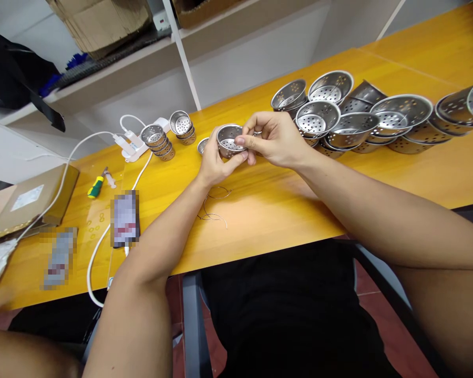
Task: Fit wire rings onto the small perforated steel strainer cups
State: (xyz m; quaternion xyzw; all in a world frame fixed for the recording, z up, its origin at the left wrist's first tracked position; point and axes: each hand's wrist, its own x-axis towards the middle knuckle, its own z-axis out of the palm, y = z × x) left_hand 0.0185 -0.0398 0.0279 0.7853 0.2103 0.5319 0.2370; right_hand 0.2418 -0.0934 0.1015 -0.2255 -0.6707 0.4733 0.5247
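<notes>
Left hand [215, 164] has a small, round, shiny steel cup with punched holes [226, 135] in its grasp, fingers round the far-left side and thumb along the near edge. My right hand [278, 137] is bunched up at the cup's right edge, thumb tip over the rim, but I can't tell if it's pinching anything.

Stuff around: a big crowd of wider perforated steel bowls [318, 118] sits right behind and beside my right hand, so that side's pretty cramped. Another small steel cup [201, 145] is partly hidden behind my left hand. Two short stacks of little holed cups [153, 135] stand further left by a white power strip [132, 154]. Some thin curly wire [213, 215] lies on the yellow wooden table [260, 215], nearer me than the cup. Way left: green-and-yellow-handled tool [95, 187], pixelated phone [125, 219], brown cardboard box [43, 194].
</notes>
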